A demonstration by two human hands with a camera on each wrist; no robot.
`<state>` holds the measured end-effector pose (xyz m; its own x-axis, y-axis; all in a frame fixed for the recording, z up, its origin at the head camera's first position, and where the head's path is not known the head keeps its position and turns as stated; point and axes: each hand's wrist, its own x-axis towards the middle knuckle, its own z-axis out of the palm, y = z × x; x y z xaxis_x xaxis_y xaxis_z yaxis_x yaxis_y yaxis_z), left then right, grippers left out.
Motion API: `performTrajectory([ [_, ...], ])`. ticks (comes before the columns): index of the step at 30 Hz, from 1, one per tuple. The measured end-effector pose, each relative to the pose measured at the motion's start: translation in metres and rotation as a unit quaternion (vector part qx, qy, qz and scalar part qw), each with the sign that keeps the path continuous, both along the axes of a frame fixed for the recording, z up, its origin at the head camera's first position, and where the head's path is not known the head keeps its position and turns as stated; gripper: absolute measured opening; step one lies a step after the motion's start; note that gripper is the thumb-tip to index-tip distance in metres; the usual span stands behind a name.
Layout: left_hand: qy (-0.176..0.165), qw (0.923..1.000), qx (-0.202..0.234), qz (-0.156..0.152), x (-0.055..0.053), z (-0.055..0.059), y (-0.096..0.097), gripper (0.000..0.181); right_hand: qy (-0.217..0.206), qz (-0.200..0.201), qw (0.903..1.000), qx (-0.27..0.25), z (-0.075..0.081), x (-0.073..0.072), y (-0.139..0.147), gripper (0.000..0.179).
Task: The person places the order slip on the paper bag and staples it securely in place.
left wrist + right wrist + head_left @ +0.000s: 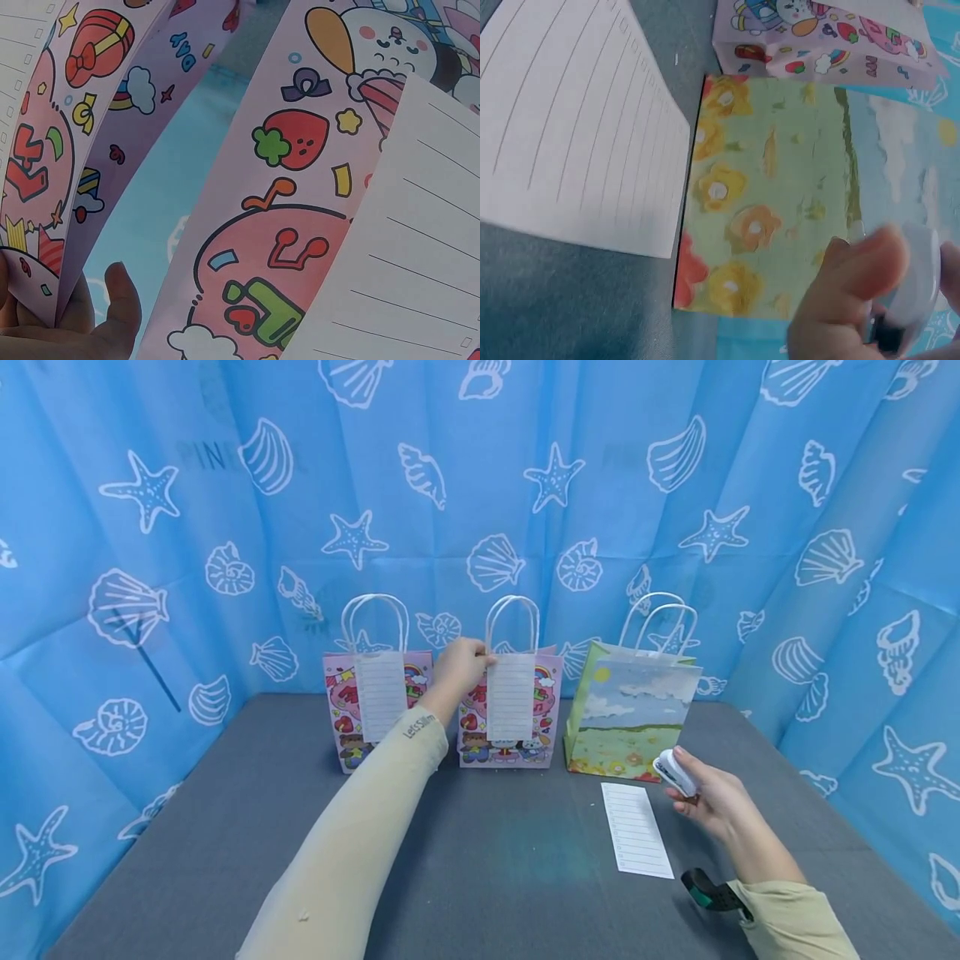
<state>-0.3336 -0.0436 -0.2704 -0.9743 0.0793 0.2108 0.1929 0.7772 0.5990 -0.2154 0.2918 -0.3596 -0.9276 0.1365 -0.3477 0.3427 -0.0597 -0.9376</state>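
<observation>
White and small, what looks like a stapler (675,773) is held in the right hand (716,797), thumb and fingers curled around it, above the table near the front of the green bag. The left hand (461,667) reaches across and pinches the top left edge of the middle bag (549,702), its fingers closed tight at the upper corner of a ruled paper list (512,700); whether the list is caught in that pinch too, I cannot tell. The list hangs upright over the bag's front, just below two white handles (513,599).

Just beside stands the left bag (342,702), also pink with cartoon animals, with a matching list (379,697) down its front. To the right is the green bag (637,714), printed with a meadow, flowers and a cloudy sky. A loose list (637,831) lies flat on the dark grey table (517,868), just in front of the green bag and beside the right hand.

Both arms wear pale sleeves (352,852), the left one lettered at the cuff; a black strap (716,895) circles the right wrist. Behind everything hangs a blue curtain (450,527) patterned with white seashells and starfish.
</observation>
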Motion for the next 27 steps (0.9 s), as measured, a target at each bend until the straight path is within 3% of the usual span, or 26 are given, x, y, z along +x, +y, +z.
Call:
performTrajectory([
  [8, -0.003, 1.0000, 0.003, 0.001, 0.000, 0.001, 0.001, 0.024, 0.020, 0.039, 0.9990, -0.011, 0.001, -0.003, -0.008, 0.080],
  [13, -0.005, 0.9999, 0.007, 0.006, 0.000, 0.000, 0.001, 0.024, 0.029, 0.042, 0.9983, -0.027, 0.003, -0.005, -0.014, 0.070],
  [15, -0.004, 0.9999, 0.007, 0.005, 0.000, -0.001, 0.001, 0.024, 0.031, 0.030, 0.9982, -0.042, 0.005, -0.005, -0.016, 0.057],
  [19, -0.002, 0.9999, 0.011, 0.004, -0.001, -0.001, 0.001, 0.024, 0.041, 0.013, 0.9962, -0.076, 0.006, -0.005, -0.019, 0.011],
  [20, -0.001, 0.9999, 0.012, 0.004, -0.001, -0.001, 0.001, 0.024, 0.044, 0.012, 0.9955, -0.083, 0.006, -0.006, -0.020, 0.006],
  [24, -0.001, 0.9999, 0.016, 0.005, -0.001, -0.001, 0.001, 0.024, 0.067, 0.033, 0.9928, -0.094, 0.005, -0.007, -0.022, 0.008],
  [27, -0.001, 0.9999, 0.014, 0.007, -0.001, -0.001, 0.001, 0.024, 0.089, 0.065, 0.9890, -0.099, 0.004, -0.008, -0.025, 0.037],
])
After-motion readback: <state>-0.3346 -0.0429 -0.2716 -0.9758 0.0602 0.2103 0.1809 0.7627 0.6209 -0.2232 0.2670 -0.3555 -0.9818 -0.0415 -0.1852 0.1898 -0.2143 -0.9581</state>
